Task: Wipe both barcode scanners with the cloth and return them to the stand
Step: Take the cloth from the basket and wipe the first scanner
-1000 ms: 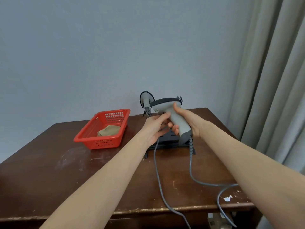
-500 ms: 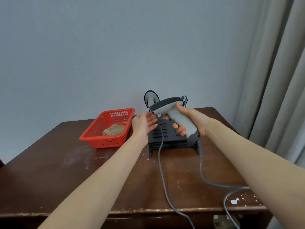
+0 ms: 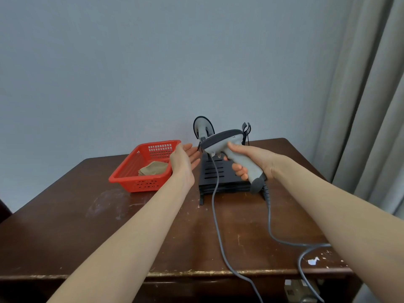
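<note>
My right hand (image 3: 251, 160) grips the handle of a grey barcode scanner (image 3: 227, 142), held in the air above the black slotted stand (image 3: 216, 178). A second scanner (image 3: 202, 129) still sits upright in the stand's left holder at the back. The stand's right holder (image 3: 246, 130) is an open black clip. My left hand (image 3: 184, 159) hovers with straight fingers between the scanner head and the red basket (image 3: 131, 179), holding nothing. A beige cloth (image 3: 153, 168) lies folded inside the basket.
Two grey cables (image 3: 215, 215) run from the scanners across the worn brown table (image 3: 98, 232) and drop over its front edge. A curtain (image 3: 369, 106) hangs at the right, a bare wall behind.
My left hand let go of the scanner and moved left toward the basket, fingers now straight. My right hand lifted the scanner slightly off the stand.
</note>
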Action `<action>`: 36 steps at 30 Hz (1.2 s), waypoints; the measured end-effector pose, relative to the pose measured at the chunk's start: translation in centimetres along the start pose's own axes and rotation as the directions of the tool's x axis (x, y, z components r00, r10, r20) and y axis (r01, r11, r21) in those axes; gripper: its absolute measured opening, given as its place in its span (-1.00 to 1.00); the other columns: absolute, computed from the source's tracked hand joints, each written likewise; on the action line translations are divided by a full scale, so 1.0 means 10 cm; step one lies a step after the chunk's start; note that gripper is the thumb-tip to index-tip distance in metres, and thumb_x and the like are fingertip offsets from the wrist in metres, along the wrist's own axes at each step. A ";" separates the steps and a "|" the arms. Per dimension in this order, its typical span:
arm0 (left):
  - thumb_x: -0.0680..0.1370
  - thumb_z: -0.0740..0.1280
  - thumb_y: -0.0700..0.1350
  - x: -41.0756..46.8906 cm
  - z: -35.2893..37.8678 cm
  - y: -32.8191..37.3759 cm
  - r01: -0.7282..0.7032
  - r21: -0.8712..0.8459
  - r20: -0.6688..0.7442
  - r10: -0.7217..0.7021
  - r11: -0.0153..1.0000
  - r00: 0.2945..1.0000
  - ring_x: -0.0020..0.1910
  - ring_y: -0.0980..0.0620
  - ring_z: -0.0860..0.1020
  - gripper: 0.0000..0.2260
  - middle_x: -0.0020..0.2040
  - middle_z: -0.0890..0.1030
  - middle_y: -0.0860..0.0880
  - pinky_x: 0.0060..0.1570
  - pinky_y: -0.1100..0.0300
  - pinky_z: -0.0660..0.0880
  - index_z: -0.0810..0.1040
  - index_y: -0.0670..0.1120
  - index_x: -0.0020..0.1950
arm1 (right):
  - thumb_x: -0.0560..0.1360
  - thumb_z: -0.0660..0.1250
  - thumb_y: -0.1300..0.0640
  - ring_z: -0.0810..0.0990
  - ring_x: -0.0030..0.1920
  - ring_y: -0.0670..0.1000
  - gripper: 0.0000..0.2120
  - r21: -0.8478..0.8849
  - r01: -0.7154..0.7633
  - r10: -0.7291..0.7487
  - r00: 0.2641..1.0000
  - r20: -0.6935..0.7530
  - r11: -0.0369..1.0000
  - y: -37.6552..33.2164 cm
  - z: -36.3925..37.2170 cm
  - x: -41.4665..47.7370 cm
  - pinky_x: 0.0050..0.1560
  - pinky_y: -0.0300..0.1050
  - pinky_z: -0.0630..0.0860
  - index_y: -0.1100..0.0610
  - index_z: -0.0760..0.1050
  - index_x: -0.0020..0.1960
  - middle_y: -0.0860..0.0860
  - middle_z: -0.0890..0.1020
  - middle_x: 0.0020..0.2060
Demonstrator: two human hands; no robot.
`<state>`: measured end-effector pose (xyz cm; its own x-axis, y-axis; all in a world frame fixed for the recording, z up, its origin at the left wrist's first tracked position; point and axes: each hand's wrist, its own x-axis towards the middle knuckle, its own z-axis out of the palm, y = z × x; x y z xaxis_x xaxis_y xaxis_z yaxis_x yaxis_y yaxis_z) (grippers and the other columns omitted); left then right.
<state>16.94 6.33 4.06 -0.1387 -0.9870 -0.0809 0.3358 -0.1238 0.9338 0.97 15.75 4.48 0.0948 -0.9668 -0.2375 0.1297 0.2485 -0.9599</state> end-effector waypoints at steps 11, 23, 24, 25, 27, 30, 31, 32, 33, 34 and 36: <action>0.64 0.09 -0.02 0.00 -0.02 0.02 0.024 -0.010 0.001 -0.024 1.000 1.000 0.06 -0.06 0.60 -0.70 0.02 0.63 -0.12 -0.03 0.13 0.54 0.55 -0.15 0.04 | 0.34 0.33 -0.24 0.35 -0.55 -0.10 -0.59 -0.001 0.005 -0.005 1.000 -0.005 1.000 -0.02 0.01 -0.03 -0.53 -0.28 0.37 0.11 0.43 -0.11 -0.02 0.42 -0.50; 0.50 -0.07 0.41 0.16 -0.32 0.15 0.261 -0.292 0.452 -0.108 0.920 0.885 0.52 -0.05 0.10 -0.17 0.54 0.15 -0.12 0.49 0.01 0.04 0.09 -0.20 0.53 | 0.36 0.29 -0.28 0.33 -0.56 -0.09 -0.50 -0.113 0.042 -0.044 0.999 -0.011 0.993 -0.08 0.13 -0.03 -0.52 -0.28 0.35 0.16 0.49 -0.04 -0.01 0.42 -0.55; 0.50 -0.07 0.41 0.17 -0.34 0.14 0.261 -0.288 0.455 -0.108 0.921 0.884 0.52 -0.05 0.10 -0.17 0.54 0.15 -0.12 0.49 0.01 0.04 0.09 -0.20 0.53 | 0.36 0.30 -0.27 0.33 -0.56 -0.09 -0.51 -0.119 0.040 -0.043 0.999 -0.018 0.992 -0.09 0.14 -0.02 -0.52 -0.28 0.35 0.16 0.48 -0.06 0.00 0.42 -0.54; 0.50 -0.07 0.42 0.19 -0.35 0.14 0.261 -0.284 0.457 -0.109 0.923 0.883 0.52 -0.05 0.11 -0.16 0.54 0.16 -0.12 0.49 0.01 0.05 0.10 -0.19 0.53 | 0.36 0.30 -0.27 0.33 -0.56 -0.09 -0.52 -0.126 0.039 -0.042 0.999 -0.025 0.991 -0.09 0.15 -0.02 -0.52 -0.28 0.35 0.16 0.47 -0.07 0.00 0.42 -0.54; 0.49 -0.06 0.43 0.21 -0.37 0.13 0.262 -0.280 0.460 -0.111 0.924 0.881 0.52 -0.05 0.13 -0.16 0.53 0.17 -0.13 0.49 0.01 0.05 0.11 -0.19 0.53 | 0.42 0.30 -0.25 0.33 -0.56 -0.08 -0.56 -0.151 0.040 -0.045 0.998 -0.036 0.988 -0.10 0.17 0.00 -0.52 -0.27 0.36 0.16 0.44 -0.08 0.00 0.42 -0.54; 0.49 -0.06 0.43 0.23 -0.39 0.12 0.262 -0.277 0.469 -0.108 0.924 0.876 0.51 -0.07 0.16 -0.15 0.52 0.20 -0.14 0.49 0.00 0.06 0.11 -0.20 0.52 | 0.51 0.23 -0.21 0.33 -0.57 -0.08 -0.61 -0.192 0.037 -0.047 0.998 -0.045 0.981 -0.10 0.20 0.01 -0.51 -0.26 0.35 0.15 0.42 -0.11 0.00 0.41 -0.55; 0.49 -0.06 0.43 0.24 -0.39 0.11 0.261 -0.274 0.472 -0.107 0.926 0.875 0.50 -0.07 0.17 -0.15 0.52 0.20 -0.14 0.49 0.00 0.07 0.12 -0.20 0.52 | 0.52 0.23 -0.20 0.33 -0.57 -0.08 -0.61 -0.199 0.033 -0.042 0.998 -0.043 0.979 -0.10 0.21 0.01 -0.52 -0.26 0.35 0.15 0.42 -0.12 0.00 0.41 -0.55; 0.49 -0.06 0.43 0.24 -0.39 0.11 0.259 -0.269 0.474 -0.107 0.928 0.874 0.50 -0.08 0.18 -0.15 0.52 0.20 -0.14 0.49 0.00 0.08 0.12 -0.20 0.52 | 0.53 0.22 -0.19 0.33 -0.58 -0.09 -0.62 -0.203 0.029 -0.038 0.999 -0.039 0.979 -0.10 0.21 0.01 -0.52 -0.27 0.35 0.15 0.42 -0.12 0.00 0.40 -0.56; 0.49 -0.06 0.43 0.24 -0.39 0.11 0.258 -0.264 0.475 -0.107 0.929 0.873 0.50 -0.08 0.18 -0.15 0.52 0.20 -0.14 0.49 0.00 0.08 0.12 -0.20 0.52 | 0.53 0.23 -0.19 0.33 -0.58 -0.09 -0.62 -0.206 0.026 -0.035 0.999 -0.037 0.978 -0.10 0.22 0.02 -0.53 -0.27 0.35 0.15 0.42 -0.13 0.00 0.41 -0.56; 0.49 -0.06 0.43 0.24 -0.39 0.11 0.256 -0.259 0.478 -0.107 0.931 0.872 0.50 -0.08 0.18 -0.15 0.52 0.20 -0.15 0.49 0.00 0.08 0.12 -0.20 0.52 | 0.53 0.23 -0.18 0.33 -0.58 -0.09 -0.62 -0.209 0.026 -0.034 0.999 -0.036 0.978 -0.10 0.22 0.02 -0.53 -0.27 0.36 0.15 0.42 -0.13 0.00 0.41 -0.56; 0.49 -0.06 0.43 0.23 -0.38 0.11 0.256 -0.251 0.482 -0.109 0.934 0.870 0.50 -0.09 0.19 -0.15 0.52 0.20 -0.15 0.49 0.00 0.08 0.12 -0.21 0.52 | 0.53 0.23 -0.18 0.34 -0.58 -0.09 -0.63 -0.213 0.029 -0.037 0.999 -0.034 0.977 -0.10 0.23 0.02 -0.53 -0.27 0.36 0.15 0.42 -0.13 -0.01 0.41 -0.56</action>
<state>20.54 3.52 3.56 -0.6060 -0.7955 -0.0040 0.5116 -0.3935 0.7638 3.11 15.44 5.73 0.0566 -0.9768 -0.2065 -0.0808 0.2017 -0.9761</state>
